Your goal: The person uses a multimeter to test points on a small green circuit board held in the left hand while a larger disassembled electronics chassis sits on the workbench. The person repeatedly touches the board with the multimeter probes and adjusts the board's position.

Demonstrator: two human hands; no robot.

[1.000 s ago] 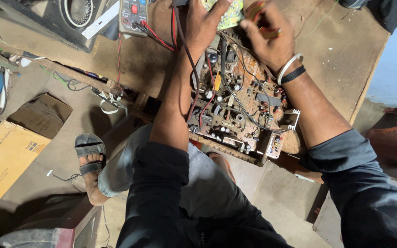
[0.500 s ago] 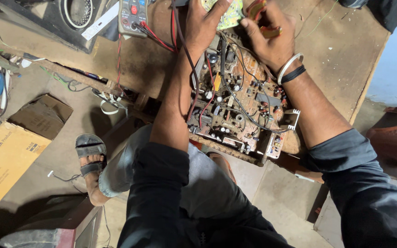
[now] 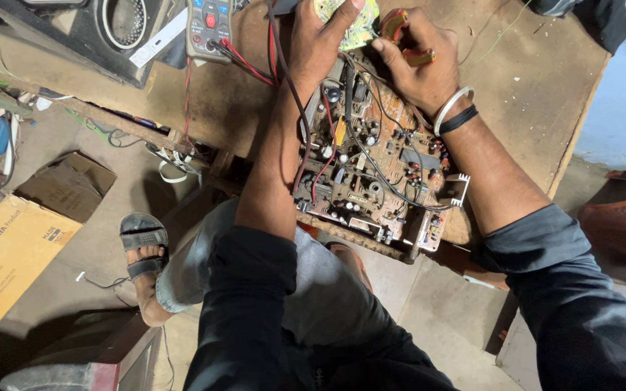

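Scuffed brown hardboard made up the workbench [image 3: 537, 80], one broad flat sheet with worn edges, and I watched it from overhead above a dusty concrete floor. Across its near edge lay one large circuit board [image 3: 378, 166], brown and rectangular, crowded with round capacitors, coils and looping black and red wires. One flattened cardboard box [image 3: 1, 253], tan and smooth, rested on the floor well to the left. Farther back on the bench sat one grey multimeter [image 3: 208, 29] with red leads. My left hand [image 3: 316, 47] was closed around a small greenish board [image 3: 360, 29] at the big board's far end. My right hand [image 3: 418, 65] pinched one red-handled tool [image 3: 403, 36] just beside it, two bangles on the wrist.
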